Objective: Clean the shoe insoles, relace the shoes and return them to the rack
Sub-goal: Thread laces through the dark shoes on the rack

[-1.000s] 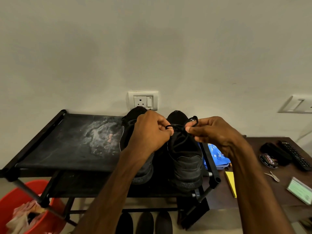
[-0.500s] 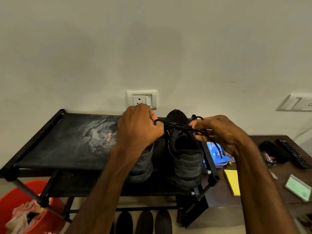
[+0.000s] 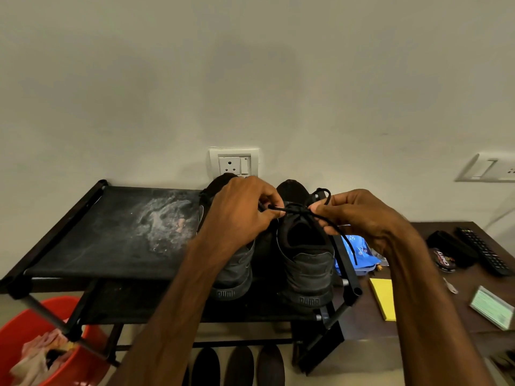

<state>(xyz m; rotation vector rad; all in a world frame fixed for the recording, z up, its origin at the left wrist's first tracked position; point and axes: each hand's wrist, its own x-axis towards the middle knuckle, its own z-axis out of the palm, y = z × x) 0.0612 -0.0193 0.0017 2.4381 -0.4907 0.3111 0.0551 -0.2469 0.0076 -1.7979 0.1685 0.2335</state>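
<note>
Since half a second ago the left hand (image 3: 239,215) has edged right toward the right-hand shoe (image 3: 306,263), so the gap between the two hands is narrower. The socket on the wall sits where it did.

In the head view both hands hover over the far end of the right-hand shoe's opening. The left hand's fingers are curled, pinching one strand of the black lace (image 3: 295,209). The right hand (image 3: 362,218) pinches the other side between thumb and fingers. The lace crosses in a knot between the hands. A small loop stands up beside the right hand, and a loose end hangs down the shoe's right side.

The two black shoes stand side by side, heels near, at the right end of the top shelf of the black rack (image 3: 111,238). The left-hand shoe (image 3: 234,271) is partly covered by the left forearm.

Each heel reads "PUMA" in raised letters. On the brown table (image 3: 418,324) to the right, a round tin (image 3: 446,260) reads "Cherry". The print on a blue packet (image 3: 359,249) and a green card (image 3: 492,307) is too small to read.
</note>
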